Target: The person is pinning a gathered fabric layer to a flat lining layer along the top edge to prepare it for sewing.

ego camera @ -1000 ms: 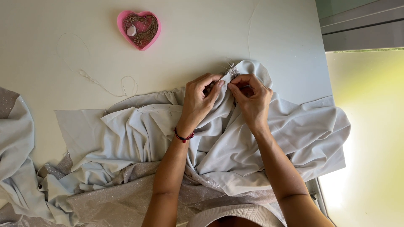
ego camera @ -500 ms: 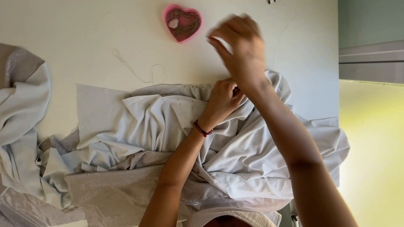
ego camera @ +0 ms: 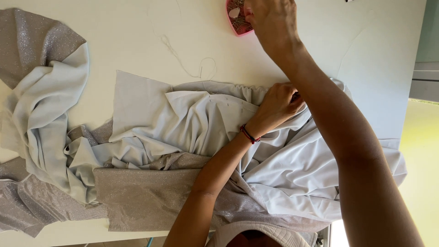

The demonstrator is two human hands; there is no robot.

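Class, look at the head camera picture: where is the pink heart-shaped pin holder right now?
The pink heart-shaped pin holder sits at the top edge of the head view, on the white table, just left of the right hand reaching to it, above the pale grey fabric.

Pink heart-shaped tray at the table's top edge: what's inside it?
The pink heart-shaped tray shows a dark brownish filling and one pale oval piece. The right hand covers its right side, so the rest is hidden.

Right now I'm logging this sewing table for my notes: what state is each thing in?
Pale grey fabric: bunched, pinned along its gathered top edge.
Glittery fabric: spread flat under the pale cloth.
Pink heart-shaped pin holder: on the table, partly hidden by the hand.
Loose thread: curled on the table.
Left hand: pressing the fabric edge.
Right hand: at the pin holder; grip unclear.
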